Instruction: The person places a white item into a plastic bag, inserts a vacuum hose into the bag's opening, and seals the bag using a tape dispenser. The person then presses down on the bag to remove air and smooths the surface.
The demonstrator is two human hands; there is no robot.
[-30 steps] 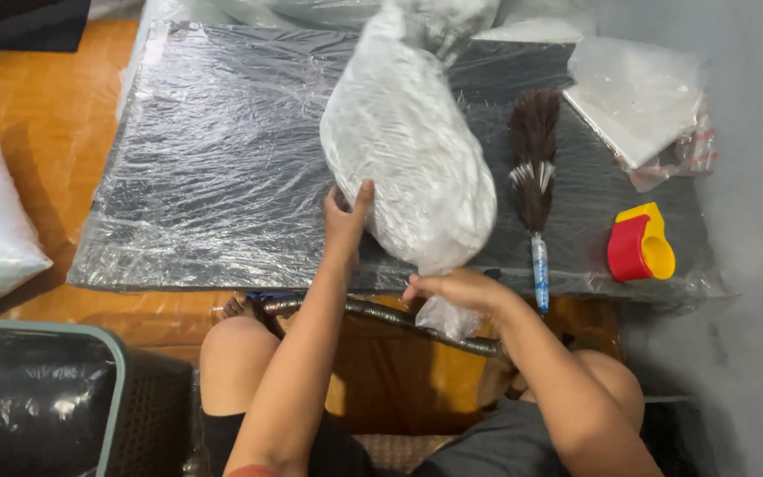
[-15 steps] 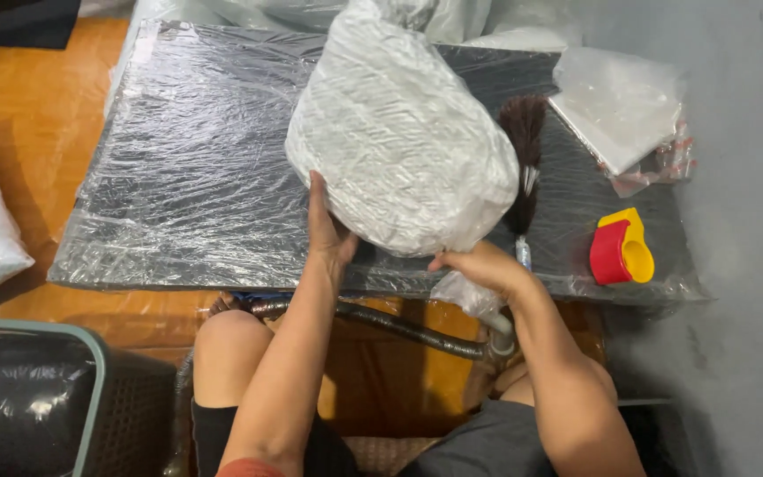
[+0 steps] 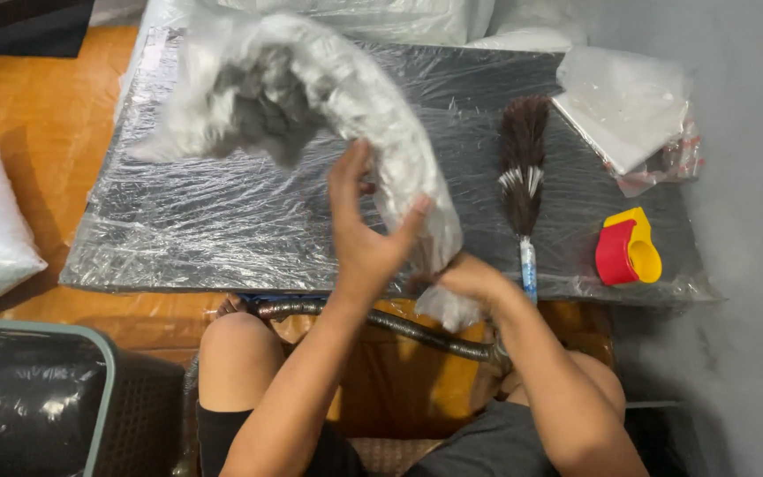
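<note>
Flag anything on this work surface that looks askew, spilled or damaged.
Nothing is spilled or broken. The plastic film over the dark board is wrinkled, and the stack of clear bags lies askew, overhanging the board's right edge.
</note>
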